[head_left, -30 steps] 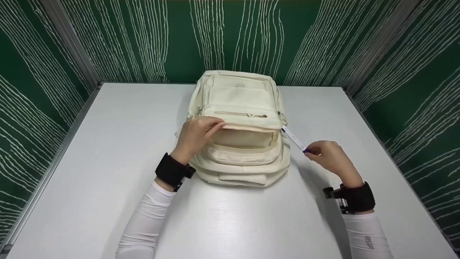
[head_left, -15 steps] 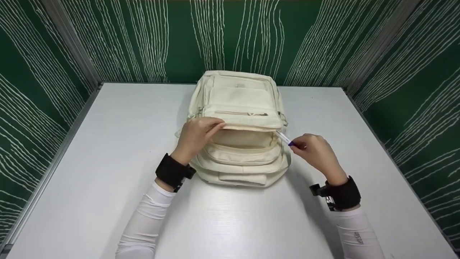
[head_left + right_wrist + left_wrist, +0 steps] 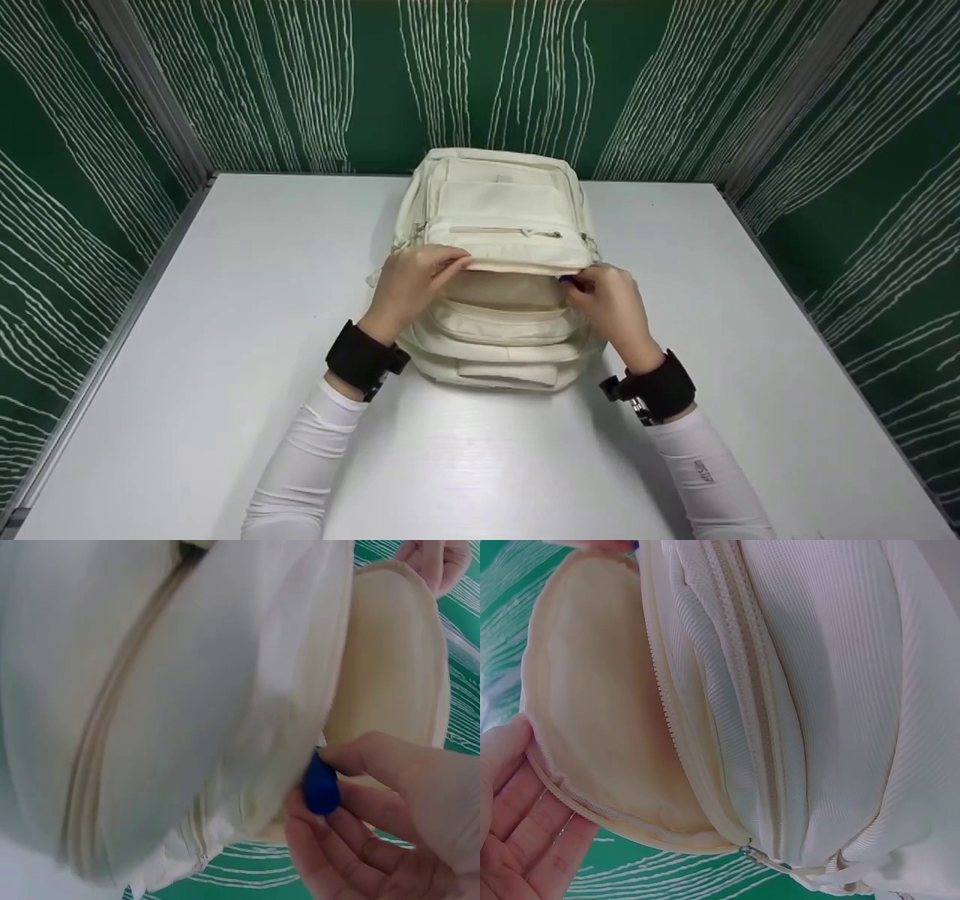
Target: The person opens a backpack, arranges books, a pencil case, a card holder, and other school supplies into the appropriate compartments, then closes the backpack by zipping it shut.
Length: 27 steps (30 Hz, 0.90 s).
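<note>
A cream backpack [image 3: 502, 206] lies on the table with its front pocket [image 3: 510, 291] unzipped and gaping. My left hand [image 3: 412, 285] pinches the edge of the pocket flap [image 3: 592, 697] at its left side and holds it raised. At the pocket's right corner, my right hand [image 3: 611, 304] pinches a white marker by its blue end [image 3: 322, 786]. Most of the marker is hidden behind the pocket edge, so only the blue end shows clearly. In the right wrist view the thumb and fingers close on that blue end beside the zipper edge.
The white table [image 3: 480, 457] carries the backpack near its back edge. Green panels with white wavy lines [image 3: 465, 75] stand behind and at both sides. A short zipper [image 3: 506, 232] crosses the raised flap. Black camera straps [image 3: 664, 386] wrap both wrists.
My right hand has moved left and slightly up to the pocket, and the marker's white barrel has slid out of sight inside. The left hand has kept its hold on the flap.
</note>
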Tool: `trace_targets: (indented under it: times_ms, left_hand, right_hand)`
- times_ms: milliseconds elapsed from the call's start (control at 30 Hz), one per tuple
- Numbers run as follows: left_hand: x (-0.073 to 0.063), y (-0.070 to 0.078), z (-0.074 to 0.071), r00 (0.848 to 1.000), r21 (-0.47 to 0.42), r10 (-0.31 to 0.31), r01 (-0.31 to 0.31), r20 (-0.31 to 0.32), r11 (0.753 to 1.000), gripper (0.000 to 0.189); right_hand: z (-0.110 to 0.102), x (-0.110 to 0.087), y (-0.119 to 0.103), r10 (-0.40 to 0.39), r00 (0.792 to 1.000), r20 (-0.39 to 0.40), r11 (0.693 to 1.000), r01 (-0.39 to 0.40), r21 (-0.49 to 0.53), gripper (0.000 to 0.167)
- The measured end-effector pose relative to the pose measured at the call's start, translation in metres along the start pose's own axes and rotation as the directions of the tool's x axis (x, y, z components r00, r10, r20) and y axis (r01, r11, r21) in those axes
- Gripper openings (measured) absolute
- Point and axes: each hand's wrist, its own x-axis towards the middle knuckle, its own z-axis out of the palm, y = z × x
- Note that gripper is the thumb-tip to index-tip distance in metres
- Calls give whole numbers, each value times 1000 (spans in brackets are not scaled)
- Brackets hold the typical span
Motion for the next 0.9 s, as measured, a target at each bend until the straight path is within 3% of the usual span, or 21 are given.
trace_targets:
  times_ms: [233, 533, 700, 900]
  left_hand:
    - [0, -1, 0, 1000, -14, -3, 3, -8, 1000, 23]
    - [0, 0, -1, 1000, -15, 2, -3, -14, 1000, 23]
    - [0, -1, 0, 1000, -13, 5, -5, -17, 1000, 23]
    - [-3, -2, 0, 1000, -9, 13, -13, -7, 1000, 23]
  right_hand:
    - [12, 7, -6, 3, 992, -125, 998, 5, 62, 11]
    - [18, 11, -7, -25, 985, -168, 995, 41, 90, 11]
    - [15, 9, -4, -18, 989, -145, 993, 35, 117, 12]
    - [5, 1, 6, -13, 986, -166, 997, 24, 67, 12]
